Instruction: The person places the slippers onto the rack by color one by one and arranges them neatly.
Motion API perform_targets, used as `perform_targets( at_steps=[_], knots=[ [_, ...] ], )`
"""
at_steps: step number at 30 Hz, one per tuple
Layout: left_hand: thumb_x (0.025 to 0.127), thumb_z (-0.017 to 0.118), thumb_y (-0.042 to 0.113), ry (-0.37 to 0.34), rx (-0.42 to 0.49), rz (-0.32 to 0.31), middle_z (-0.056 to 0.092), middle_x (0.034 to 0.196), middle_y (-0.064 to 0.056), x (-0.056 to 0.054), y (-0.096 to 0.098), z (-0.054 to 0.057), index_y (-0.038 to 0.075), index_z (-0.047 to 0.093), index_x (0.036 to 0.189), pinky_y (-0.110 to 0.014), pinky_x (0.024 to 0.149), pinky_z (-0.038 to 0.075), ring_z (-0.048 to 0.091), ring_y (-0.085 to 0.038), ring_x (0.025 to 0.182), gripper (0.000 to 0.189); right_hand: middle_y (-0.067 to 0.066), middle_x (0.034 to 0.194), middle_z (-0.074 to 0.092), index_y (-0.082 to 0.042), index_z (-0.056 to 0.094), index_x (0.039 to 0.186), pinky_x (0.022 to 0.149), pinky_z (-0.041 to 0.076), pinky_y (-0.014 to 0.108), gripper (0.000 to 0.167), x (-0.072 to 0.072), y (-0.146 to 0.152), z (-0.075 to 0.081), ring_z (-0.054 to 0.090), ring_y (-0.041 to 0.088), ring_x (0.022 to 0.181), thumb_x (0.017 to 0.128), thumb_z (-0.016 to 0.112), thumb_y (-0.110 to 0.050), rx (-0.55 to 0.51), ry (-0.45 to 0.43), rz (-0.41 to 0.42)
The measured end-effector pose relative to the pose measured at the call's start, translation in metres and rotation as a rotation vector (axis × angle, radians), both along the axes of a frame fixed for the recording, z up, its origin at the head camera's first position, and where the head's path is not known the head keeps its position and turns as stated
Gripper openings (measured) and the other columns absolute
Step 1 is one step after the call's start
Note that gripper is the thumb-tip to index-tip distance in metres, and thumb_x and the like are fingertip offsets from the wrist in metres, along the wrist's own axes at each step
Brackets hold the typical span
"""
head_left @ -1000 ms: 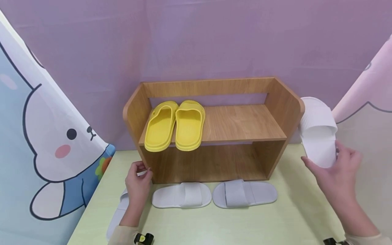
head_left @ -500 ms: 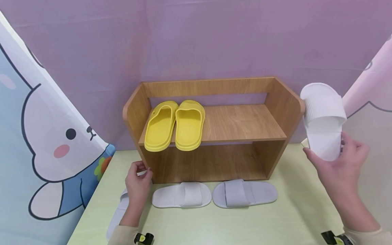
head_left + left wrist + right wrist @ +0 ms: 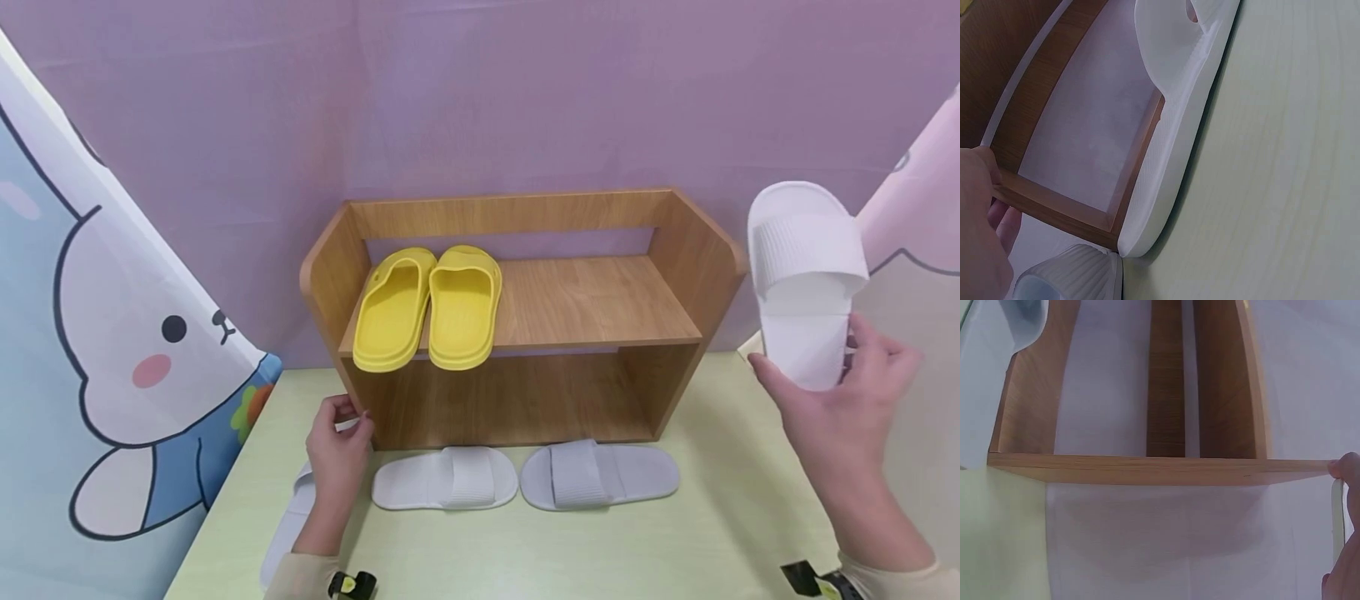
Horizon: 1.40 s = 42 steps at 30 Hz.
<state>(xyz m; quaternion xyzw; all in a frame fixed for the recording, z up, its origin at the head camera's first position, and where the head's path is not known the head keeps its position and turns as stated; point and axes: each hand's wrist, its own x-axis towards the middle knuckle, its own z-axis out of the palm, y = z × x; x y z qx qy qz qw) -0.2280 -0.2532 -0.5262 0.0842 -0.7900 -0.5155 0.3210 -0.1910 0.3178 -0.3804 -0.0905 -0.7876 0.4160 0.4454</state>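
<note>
My right hand (image 3: 847, 408) pinches a white slipper (image 3: 806, 333) by its heel end, holding it up with the toe on top, just right of the wooden shoe rack (image 3: 592, 300). Only a thin edge of that slipper (image 3: 1338, 515) shows in the right wrist view. My left hand (image 3: 341, 458) grips the front edge of the rack's left side panel, low down; in the left wrist view, thumb and fingers (image 3: 1007, 228) lie on either side of it. Two yellow clogs (image 3: 462, 321) stand side by side on the upper shelf's left half, heels toward me.
In front of the rack, a white slipper (image 3: 408, 482) and a pale grey slipper (image 3: 641, 475) lie sideways on the light table (image 3: 570, 558). Another pale slipper (image 3: 288, 533) lies left of the rack, partly hidden by my left arm. A purple curtain (image 3: 510, 100) hangs behind.
My right hand has lifted the white slipper upward and a little to the right, away from the rack's side. The left hand stays in place on the rack.
</note>
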Motion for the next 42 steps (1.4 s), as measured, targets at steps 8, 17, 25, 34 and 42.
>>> perform_targets(
  at_steps=[8,17,25,34,42],
  knots=[
    [0.094,0.077,-0.002,-0.003,-0.009,-0.001,0.072,0.107,-0.009,0.000,-0.001,0.000,0.005,0.068,0.121,-0.010,0.077,0.060,0.070,-0.022,0.096,0.030,-0.018,0.135,0.031,-0.032,0.055,0.161,0.097,0.042,0.015,0.104,0.005,-0.009,0.011,0.047,-0.001,0.117,0.072,0.098,0.000,-0.019,0.019,0.012],
    [0.094,0.077,-0.003,0.002,-0.006,-0.003,0.072,0.107,-0.009,0.000,-0.001,-0.001,0.005,0.068,0.120,-0.011,0.077,0.060,0.070,-0.022,0.096,0.029,-0.019,0.133,0.029,-0.018,0.057,0.161,0.091,0.040,0.015,0.105,0.012,-0.032,0.020,0.047,-0.001,0.114,0.068,0.098,0.008,0.047,0.050,0.083],
    [0.095,0.076,-0.003,-0.010,-0.002,-0.005,0.071,0.109,-0.009,-0.001,-0.001,-0.002,0.005,0.068,0.121,-0.010,0.078,0.059,0.069,-0.021,0.098,0.029,-0.024,0.129,0.030,-0.010,0.056,0.161,0.086,0.042,0.013,0.109,0.010,-0.043,0.019,0.047,-0.001,0.113,0.063,0.103,0.004,0.134,0.012,0.150],
    [0.095,0.076,-0.003,-0.012,0.001,-0.006,0.071,0.109,-0.009,0.001,0.000,0.000,0.005,0.067,0.121,-0.009,0.078,0.059,0.069,-0.022,0.098,0.029,-0.015,0.127,0.036,-0.006,0.060,0.156,0.085,0.039,0.013,0.105,0.004,-0.065,0.019,0.041,0.004,0.117,0.062,0.106,-0.001,0.183,-0.009,0.234],
    [0.095,0.077,-0.002,-0.033,0.006,-0.003,0.071,0.110,-0.010,0.002,0.001,0.001,0.005,0.067,0.123,-0.008,0.078,0.058,0.070,-0.023,0.098,0.030,0.027,0.131,0.045,-0.005,0.055,0.160,0.089,0.037,0.013,0.106,-0.003,-0.083,0.019,0.046,0.025,0.122,0.067,0.106,-0.008,0.229,-0.028,0.303]
  ],
)
